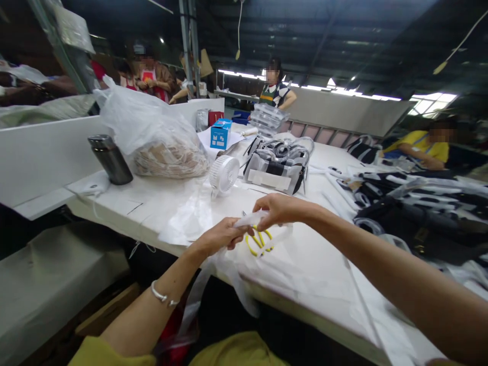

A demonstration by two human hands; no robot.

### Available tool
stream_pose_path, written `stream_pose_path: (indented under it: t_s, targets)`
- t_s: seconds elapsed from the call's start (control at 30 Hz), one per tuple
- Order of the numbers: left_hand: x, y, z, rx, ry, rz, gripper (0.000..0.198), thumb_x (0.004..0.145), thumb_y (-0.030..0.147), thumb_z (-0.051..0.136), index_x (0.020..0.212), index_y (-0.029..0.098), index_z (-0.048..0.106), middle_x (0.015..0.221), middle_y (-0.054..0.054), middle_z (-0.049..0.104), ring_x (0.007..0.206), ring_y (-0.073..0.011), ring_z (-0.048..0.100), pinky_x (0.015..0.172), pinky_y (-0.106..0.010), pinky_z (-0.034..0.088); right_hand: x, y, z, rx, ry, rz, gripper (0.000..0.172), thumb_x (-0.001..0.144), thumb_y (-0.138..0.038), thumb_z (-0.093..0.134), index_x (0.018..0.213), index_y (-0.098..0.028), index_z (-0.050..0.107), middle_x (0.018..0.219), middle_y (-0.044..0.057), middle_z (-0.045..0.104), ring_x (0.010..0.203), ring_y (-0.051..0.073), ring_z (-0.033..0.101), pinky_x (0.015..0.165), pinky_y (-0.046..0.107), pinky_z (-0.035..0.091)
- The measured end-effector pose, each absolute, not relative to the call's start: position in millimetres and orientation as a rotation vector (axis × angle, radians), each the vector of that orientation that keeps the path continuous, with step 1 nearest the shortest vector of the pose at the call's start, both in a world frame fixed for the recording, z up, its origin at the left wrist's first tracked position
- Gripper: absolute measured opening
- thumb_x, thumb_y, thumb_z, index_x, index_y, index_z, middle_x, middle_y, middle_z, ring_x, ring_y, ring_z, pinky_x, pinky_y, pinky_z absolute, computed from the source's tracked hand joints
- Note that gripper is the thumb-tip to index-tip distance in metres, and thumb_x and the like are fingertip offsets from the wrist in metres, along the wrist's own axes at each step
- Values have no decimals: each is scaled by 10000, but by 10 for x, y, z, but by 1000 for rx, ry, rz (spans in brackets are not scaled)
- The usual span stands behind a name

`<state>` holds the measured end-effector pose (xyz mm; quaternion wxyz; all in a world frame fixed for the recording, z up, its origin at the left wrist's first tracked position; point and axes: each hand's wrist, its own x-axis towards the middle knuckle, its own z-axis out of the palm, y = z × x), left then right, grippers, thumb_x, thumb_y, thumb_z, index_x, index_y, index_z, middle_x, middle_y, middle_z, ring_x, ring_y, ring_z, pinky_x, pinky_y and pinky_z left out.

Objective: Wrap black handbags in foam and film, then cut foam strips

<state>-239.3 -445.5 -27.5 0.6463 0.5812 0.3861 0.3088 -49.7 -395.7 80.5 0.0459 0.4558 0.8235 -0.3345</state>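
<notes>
Both hands work over the near edge of the white table [152, 203]. The left hand [229, 235] is closed, its fingers gripping a translucent white strip [245, 220]. The right hand [277, 209] pinches the same strip between thumb and fingers. The strip is held just above the table, between the two hands. Yellow-handled scissors [261, 238] lie on the table directly beyond the left fingertips. A further length of white film [196, 292] hangs over the table edge below the left hand.

Containers on the table are positioned as follows. At the left, a dark flask [112, 161] stands with its lid fitted; its contents are hidden. Beside it, a translucent plastic bag [145, 119] holds a light brown bundle [168, 158], visible through the film; individual pieces cannot be told apart. A blue box [221, 133] stands behind the white fan [224, 175]; its contents cannot be seen. Right of the fan stands a black handbag [272, 168] with clear wrapping over its upper part.
</notes>
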Motion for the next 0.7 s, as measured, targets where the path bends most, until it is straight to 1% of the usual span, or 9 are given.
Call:
stream_pose_path:
  t_s: [0.03,0.1,0.17,0.2,0.27,0.37,0.5,0.6,0.7]
  targets:
    - [-2470,-4470,-325,1295,882,669,407,808,548,603,883,153,664,515,92,324,432,-67,245,438,-213,229,-375,-3941,749,1396,2427,-1174,361,604,-371,795,905,-195,703,636,-37,629,515,105,499,450,206,337]
    - [-2648,-4488,-407,1268,900,612,413,799,553,618,909,157,662,527,94,322,439,-64,222,431,-207,195,-141,-3938,614,1398,2267,-1432,281,615,-331,788,827,-172,694,637,-34,636,509,84,488,451,191,338]
    - [-2810,-4487,-481,1257,953,600,391,786,532,632,903,160,665,527,92,330,442,-68,220,424,-205,193,63,-3970,464,1398,2115,-1645,213,634,-308,776,744,-153,678,622,-25,637,532,83,521,487,184,381]
    - [-2877,-4481,-519,1252,992,602,374,782,516,632,899,163,668,528,90,335,442,-70,226,422,-202,203,155,-3992,390,1399,2055,-1740,213,645,-313,775,729,-148,670,619,-20,638,550,89,548,519,190,418]
    - [-2985,-4466,-599,1244,1070,614,326,771,471,632,877,165,668,525,87,342,438,-73,238,419,-199,221,323,-4039,259,1422,1987,-1914,271,667,-360,789,769,-144,663,635,-13,648,580,106,591,586,221,479]
    - [-3102,-4462,-712,1207,1159,651,258,738,397,638,838,160,659,506,90,347,425,-71,240,413,-192,234,537,-4101,115,1505,1991,-2121,356,708,-437,798,832,-142,643,678,-4,655,578,102,595,603,235,497]
    - [-3222,-4522,-813,1108,1167,721,239,692,329,676,857,157,649,508,82,433,421,-54,249,417,-173,232,705,-4181,-8,1684,1945,-2333,377,714,-456,813,791,-135,633,716,9,654,550,75,564,569,211,472]
    - [-3298,-4592,-864,977,1117,803,281,625,300,756,831,137,657,552,53,516,455,-48,356,453,-159,286,736,-4223,-82,1764,1873,-2425,408,702,-487,812,813,-130,648,760,29,675,537,70,560,550,213,456]
    - [-3330,-4662,-915,865,1084,863,379,540,295,830,831,133,650,590,35,565,495,-64,459,486,-165,350,727,-4229,-152,1882,1899,-2351,378,670,-447,829,735,-131,632,716,30,671,526,78,557,561,228,465]
